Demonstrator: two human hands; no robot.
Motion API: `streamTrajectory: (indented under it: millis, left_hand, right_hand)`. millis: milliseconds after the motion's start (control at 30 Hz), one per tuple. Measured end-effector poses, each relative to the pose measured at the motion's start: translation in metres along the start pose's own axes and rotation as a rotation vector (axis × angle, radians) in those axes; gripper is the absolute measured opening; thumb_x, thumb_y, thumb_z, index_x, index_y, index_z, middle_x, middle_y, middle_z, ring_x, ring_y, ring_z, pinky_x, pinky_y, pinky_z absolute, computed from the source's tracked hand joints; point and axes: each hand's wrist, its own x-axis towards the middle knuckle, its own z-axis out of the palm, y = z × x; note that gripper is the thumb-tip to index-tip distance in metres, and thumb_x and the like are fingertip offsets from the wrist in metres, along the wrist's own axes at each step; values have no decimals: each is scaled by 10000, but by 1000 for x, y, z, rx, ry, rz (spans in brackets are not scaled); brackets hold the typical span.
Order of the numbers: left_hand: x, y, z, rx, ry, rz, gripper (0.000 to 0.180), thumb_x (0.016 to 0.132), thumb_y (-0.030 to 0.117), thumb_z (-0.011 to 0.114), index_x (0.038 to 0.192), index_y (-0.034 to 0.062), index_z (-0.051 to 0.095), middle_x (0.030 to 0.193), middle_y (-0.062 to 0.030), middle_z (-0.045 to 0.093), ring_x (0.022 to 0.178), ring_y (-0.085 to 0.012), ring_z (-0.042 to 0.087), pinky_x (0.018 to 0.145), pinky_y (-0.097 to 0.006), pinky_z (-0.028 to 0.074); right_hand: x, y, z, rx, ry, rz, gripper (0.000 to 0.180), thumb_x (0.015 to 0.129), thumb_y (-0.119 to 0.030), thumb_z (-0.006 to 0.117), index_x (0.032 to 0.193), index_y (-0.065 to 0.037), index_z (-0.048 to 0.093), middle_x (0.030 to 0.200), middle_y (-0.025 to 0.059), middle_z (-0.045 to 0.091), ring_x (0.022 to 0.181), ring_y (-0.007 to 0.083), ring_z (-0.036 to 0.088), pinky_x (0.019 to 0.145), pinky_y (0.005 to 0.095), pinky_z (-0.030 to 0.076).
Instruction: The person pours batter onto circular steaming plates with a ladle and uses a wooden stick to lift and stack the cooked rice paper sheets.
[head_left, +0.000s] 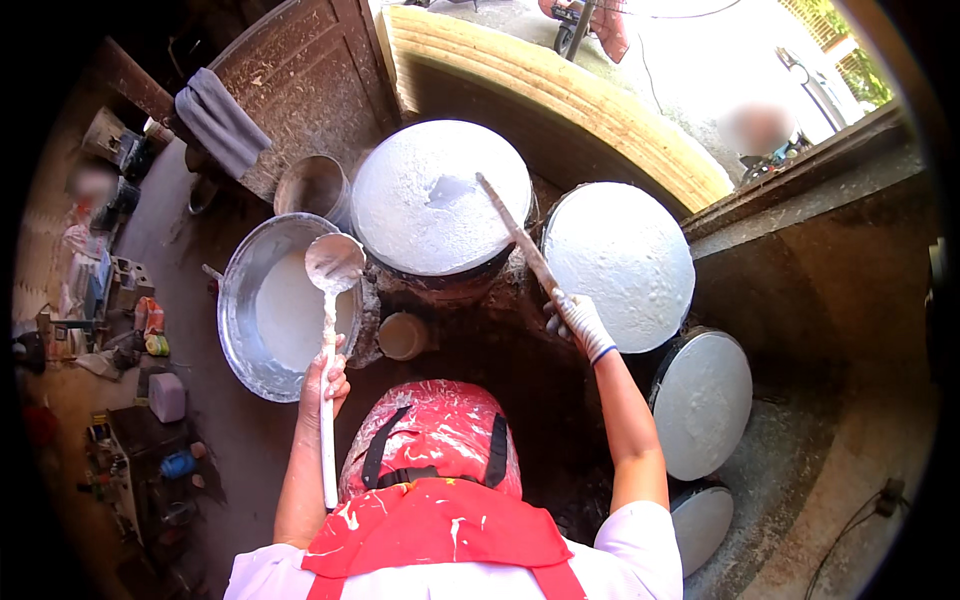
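My left hand (324, 380) grips the long handle of a white-coated ladle (333, 262), whose bowl hangs over the rim of a wide metal basin (237, 300) of white batter. My right hand (578, 318), in a white glove, holds a long flat wooden stick (515, 233) that reaches up over a round steaming surface (430, 200) covered with a thin white sheet. A second round white-coated surface (620, 262) lies just right of the stick.
A small round cup (403, 336) stands between the basin and the stove. Two round white lids (702, 400) lie at the right. A metal bucket (312, 186) stands behind the basin. A grey cloth (220, 120) hangs over a board. Cluttered shelves fill the left.
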Motion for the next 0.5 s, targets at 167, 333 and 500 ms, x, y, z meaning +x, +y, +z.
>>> streamTrajectory:
  millis: [167, 333, 500]
  left_hand:
    - [-7, -2, -6, -55, 8, 12, 420, 937, 244, 466, 1284, 35, 356, 646, 2, 400, 383, -41, 385, 358, -163, 325]
    - [-5, -5, -7, -42, 28, 0, 412, 944, 243, 449, 1290, 39, 354, 646, -2, 401, 384, -45, 387, 355, -172, 328]
    - [-2, -6, -14, -83, 8, -34, 420, 939, 245, 458, 1291, 37, 361, 645, -2, 400, 385, -48, 387, 354, -168, 328]
  right_hand:
    - [-43, 5, 46, -155, -195, 88, 411, 897, -403, 498, 839, -21, 636, 513, 79, 589, 338, 122, 463, 347, 264, 371]
    - [-19, 15, 11, 28, -15, -59, 449, 901, -450, 468, 804, -41, 626, 513, 49, 574, 343, 102, 450, 325, 252, 343]
    - [-52, 48, 41, -48, -136, 113, 481, 881, -474, 505, 828, -12, 629, 539, 70, 596, 341, 93, 444, 325, 229, 313]
